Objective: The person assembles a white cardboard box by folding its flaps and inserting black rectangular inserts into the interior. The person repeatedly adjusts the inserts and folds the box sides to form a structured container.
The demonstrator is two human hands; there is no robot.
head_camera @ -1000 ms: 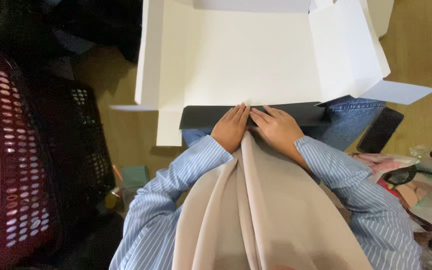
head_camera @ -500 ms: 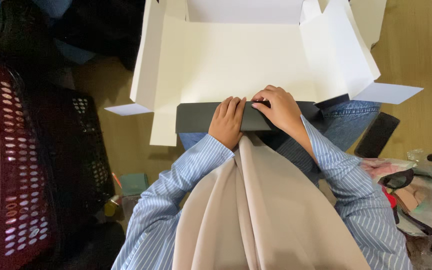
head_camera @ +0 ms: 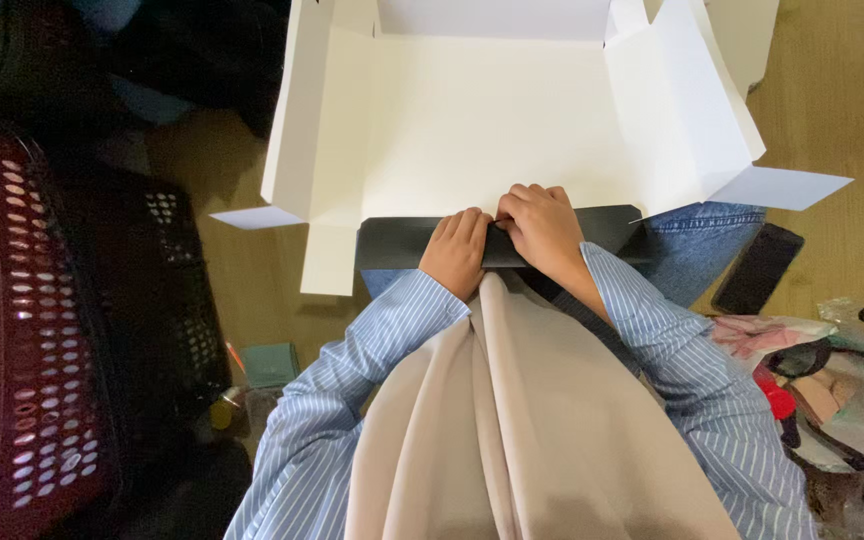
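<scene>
While both striped sleeves are reaching forward over the lap, left hand (head_camera: 455, 250) is lying flat, fingers together, on the dark flap (head_camera: 402, 243); right hand (head_camera: 542, 226) is curling, pinching its edge beside the white cardboard box (head_camera: 472, 130).

We see 1 open white cardboard box (head_camera: 492, 130) ahead, flaps spread; 1 dark phone screen (head_camera: 758, 268) right.

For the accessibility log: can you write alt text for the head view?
Seen from above, a person's left hand and right hand press on a dark flat panel at the near edge of an unfolded white cardboard box. A dark red perforated basket stands at the left and a black phone lies at the right.
</scene>
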